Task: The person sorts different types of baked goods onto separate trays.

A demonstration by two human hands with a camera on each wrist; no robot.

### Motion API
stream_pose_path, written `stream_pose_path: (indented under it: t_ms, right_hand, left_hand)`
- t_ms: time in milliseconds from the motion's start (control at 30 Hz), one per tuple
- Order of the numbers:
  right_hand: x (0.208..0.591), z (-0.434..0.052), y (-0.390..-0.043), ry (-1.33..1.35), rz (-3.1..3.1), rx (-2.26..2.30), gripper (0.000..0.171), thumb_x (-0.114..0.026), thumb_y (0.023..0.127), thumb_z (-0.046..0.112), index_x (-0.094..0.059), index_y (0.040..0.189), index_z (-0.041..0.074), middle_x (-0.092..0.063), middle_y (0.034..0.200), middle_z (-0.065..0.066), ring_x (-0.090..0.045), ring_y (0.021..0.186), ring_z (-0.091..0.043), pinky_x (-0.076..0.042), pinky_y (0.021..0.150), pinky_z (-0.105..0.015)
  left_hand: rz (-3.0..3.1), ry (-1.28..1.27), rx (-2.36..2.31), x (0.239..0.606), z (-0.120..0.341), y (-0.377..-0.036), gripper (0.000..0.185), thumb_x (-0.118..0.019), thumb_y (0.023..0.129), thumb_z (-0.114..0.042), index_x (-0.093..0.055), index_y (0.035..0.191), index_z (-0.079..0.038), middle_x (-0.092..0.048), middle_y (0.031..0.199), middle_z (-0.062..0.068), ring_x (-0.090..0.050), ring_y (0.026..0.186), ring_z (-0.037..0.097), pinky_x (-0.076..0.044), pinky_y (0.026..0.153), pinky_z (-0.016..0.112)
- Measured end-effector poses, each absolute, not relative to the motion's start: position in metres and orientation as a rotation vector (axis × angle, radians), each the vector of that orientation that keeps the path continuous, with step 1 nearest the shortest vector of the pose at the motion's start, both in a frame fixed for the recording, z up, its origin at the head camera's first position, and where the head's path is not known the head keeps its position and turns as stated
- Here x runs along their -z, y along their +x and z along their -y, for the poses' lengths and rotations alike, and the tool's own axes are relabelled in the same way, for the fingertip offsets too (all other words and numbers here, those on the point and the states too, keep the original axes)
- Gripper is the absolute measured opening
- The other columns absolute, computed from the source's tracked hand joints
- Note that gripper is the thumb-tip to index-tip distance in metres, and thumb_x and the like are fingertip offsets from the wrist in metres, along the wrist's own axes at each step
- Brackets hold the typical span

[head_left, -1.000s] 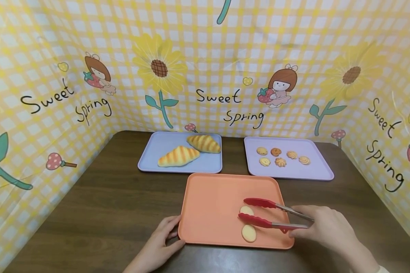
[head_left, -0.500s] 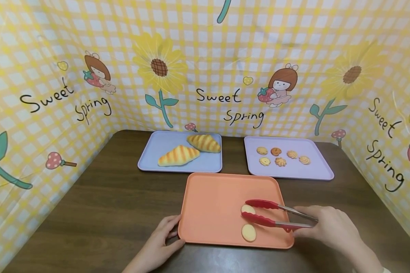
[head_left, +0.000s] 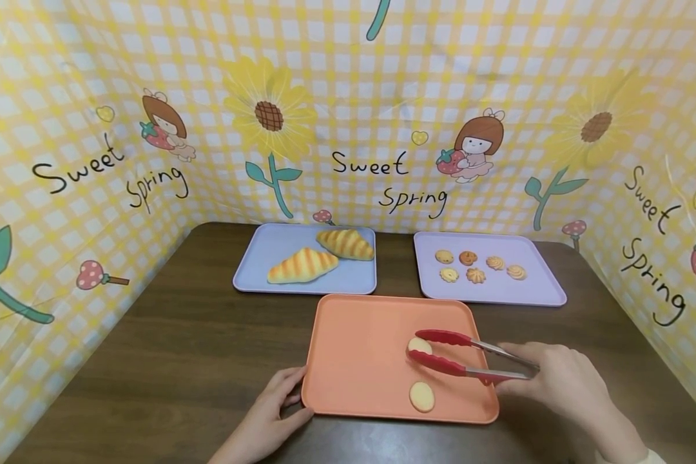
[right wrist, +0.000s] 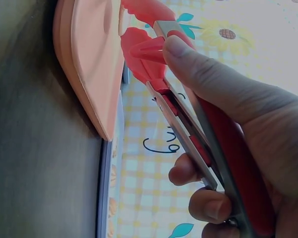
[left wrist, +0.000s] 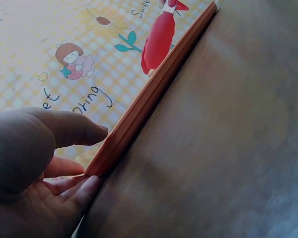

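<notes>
My right hand [head_left: 557,383] grips the handles of the red tongs [head_left: 464,357], fingers curled round them, and the tong tips close on a pale round cookie [head_left: 419,345] just above the orange tray [head_left: 359,348], right of its middle. My left hand [head_left: 269,412] rests against the tray's near left corner with relaxed fingers, thumb on the rim, holding nothing. A second pale cookie [head_left: 422,396] lies flat on the tray, near its front edge.

The grip on the cookie looks shallow to me: only the tips seem to pinch it, so it could slip out and drop if I ease the squeeze or tilt the tongs. Squeezing too hard could crack it.

Farther off, a blue tray [head_left: 278,248] carries two croissants [head_left: 325,254], and to its right a lilac tray [head_left: 533,283] holds six small cookies [head_left: 478,265]. All stand on the brown table [head_left: 180,348].
</notes>
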State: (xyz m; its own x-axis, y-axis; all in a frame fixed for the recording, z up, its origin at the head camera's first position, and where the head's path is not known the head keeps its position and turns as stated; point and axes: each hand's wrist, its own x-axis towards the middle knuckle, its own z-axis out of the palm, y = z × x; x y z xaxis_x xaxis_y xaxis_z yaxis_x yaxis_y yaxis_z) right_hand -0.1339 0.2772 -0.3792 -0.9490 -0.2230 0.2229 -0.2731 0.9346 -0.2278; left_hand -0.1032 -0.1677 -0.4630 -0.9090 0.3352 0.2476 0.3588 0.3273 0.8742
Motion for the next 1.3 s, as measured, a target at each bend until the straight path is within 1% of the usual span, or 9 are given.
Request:
stream_pose_path:
  t_ms: [100, 367, 667, 800, 967, 1200, 1300]
  right_hand:
    - [0.377, -0.277, -0.136, 0.371, 2.882, -0.376, 0.071, -0.085, 0.060, 0.066, -0.078, 0.114, 0.021, -0.075, 0.099, 0.001, -0.069, 0.084, -0.027, -0.050, 0.059, -0.041]
    - [0.373, -0.281, -0.143, 0.353, 2.858, -0.367, 0.073, -0.085, 0.061, 0.064, -0.076, 0.118, 0.018, -0.074, 0.104, -0.004, -0.068, 0.088, -0.033, -0.053, 0.062, -0.048]
    - [0.373, -0.286, -0.152, 0.310, 2.846, -0.384, 0.073, -0.085, 0.062, 0.063, -0.075, 0.120, 0.019, -0.074, 0.106, -0.008, -0.067, 0.086, -0.038, -0.050, 0.061, -0.049]
    - [0.373, -0.289, -0.155, 0.283, 2.842, -0.395, 0.075, -0.084, 0.063, 0.065, -0.074, 0.121, 0.018, -0.074, 0.107, -0.010, -0.067, 0.085, -0.038, -0.050, 0.060, -0.048]
    - [0.373, -0.294, -0.161, 0.261, 2.843, -0.385, 0.076, -0.084, 0.064, 0.063, -0.073, 0.123, 0.017, -0.072, 0.109, -0.016, -0.067, 0.085, -0.040, -0.049, 0.058, -0.047]
    - [0.376, -0.303, -0.170, 0.184, 2.874, -0.383, 0.081, -0.081, 0.067, 0.067, -0.070, 0.127, 0.015, -0.069, 0.110, -0.025, -0.065, 0.089, -0.045, -0.049, 0.060, -0.051]
    - [0.378, -0.308, -0.175, 0.148, 2.886, -0.386, 0.082, -0.080, 0.067, 0.069, -0.068, 0.130, 0.017, -0.068, 0.110, -0.027, -0.064, 0.089, -0.047, -0.048, 0.059, -0.050]
  left_hand:
    - [2.533, -0.668, 1.698, 0.463, 0.167, -0.103, 0.060, -0.072, 0.092, -0.007, -0.043, 0.139, 0.017, -0.046, 0.131, 0.026, -0.052, 0.119, 0.012, -0.052, 0.095, 0.024]
    - [2.537, -0.661, 1.691, 0.464, 0.168, -0.103, 0.061, -0.072, 0.092, -0.007, -0.043, 0.140, 0.017, -0.047, 0.132, 0.026, -0.052, 0.119, 0.011, -0.052, 0.095, 0.023]
    - [2.533, -0.672, 1.721, 0.465, 0.168, -0.103, 0.061, -0.071, 0.093, -0.007, -0.041, 0.140, 0.018, -0.045, 0.132, 0.027, -0.052, 0.120, 0.010, -0.051, 0.096, 0.023]
    - [2.554, -0.653, 1.713, 0.463, 0.168, -0.104, 0.061, -0.071, 0.092, -0.008, -0.042, 0.140, 0.017, -0.046, 0.133, 0.026, -0.052, 0.120, 0.014, -0.051, 0.096, 0.024]
    - [2.559, -0.654, 1.694, 0.463, 0.168, -0.104, 0.061, -0.072, 0.092, -0.008, -0.043, 0.140, 0.017, -0.046, 0.133, 0.026, -0.052, 0.120, 0.016, -0.052, 0.096, 0.025]
    - [2.630, -0.609, 1.733, 0.459, 0.169, -0.104, 0.063, -0.071, 0.094, -0.010, -0.040, 0.143, 0.016, -0.042, 0.138, 0.027, -0.049, 0.125, 0.029, -0.051, 0.098, 0.030]
    - [2.638, -0.602, 1.739, 0.458, 0.169, -0.104, 0.064, -0.070, 0.094, -0.011, -0.039, 0.143, 0.016, -0.042, 0.138, 0.027, -0.049, 0.125, 0.030, -0.051, 0.098, 0.030]
